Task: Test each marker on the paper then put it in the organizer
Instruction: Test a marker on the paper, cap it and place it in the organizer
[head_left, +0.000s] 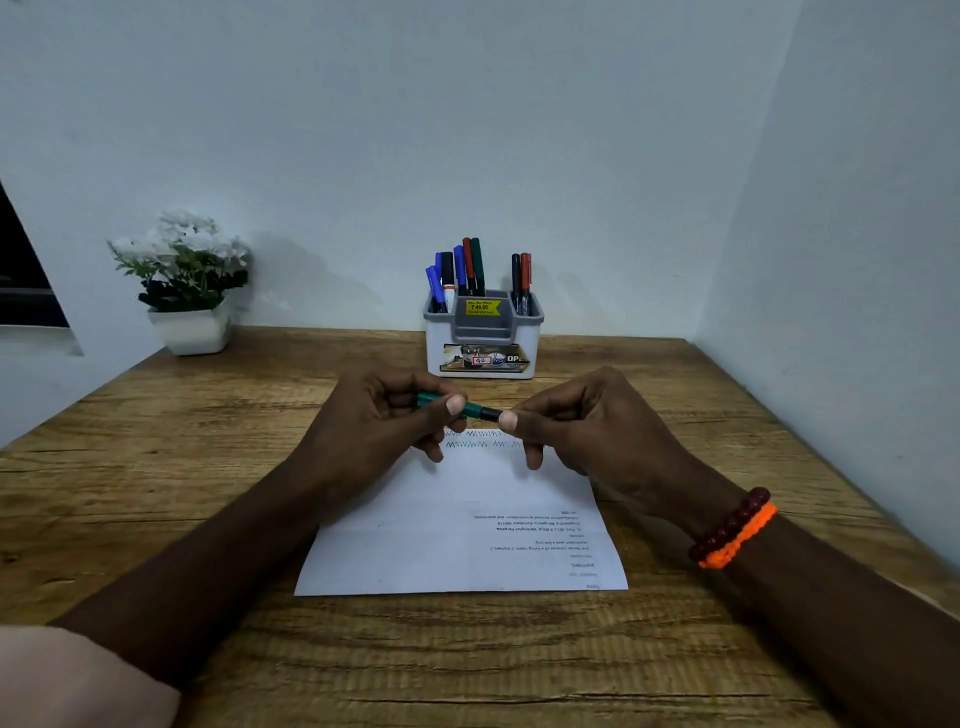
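Observation:
A green marker (470, 408) lies level between both hands, above the far end of the white paper (457, 540). My left hand (379, 415) grips the green barrel. My right hand (576, 421) pinches the marker's black end; whether the cap is on or off is hidden by the fingers. Zigzag test lines in several colours (483, 439) run across the paper's far edge, just under the hands. The white and grey organizer (483, 338) stands at the back of the desk against the wall, with several blue, black, red and green markers (470, 270) upright in it.
A white pot of white flowers (187, 291) stands at the back left of the wooden desk (156, 467). Walls close the desk at the back and on the right. A red bead bracelet and an orange band (735, 530) sit on my right wrist.

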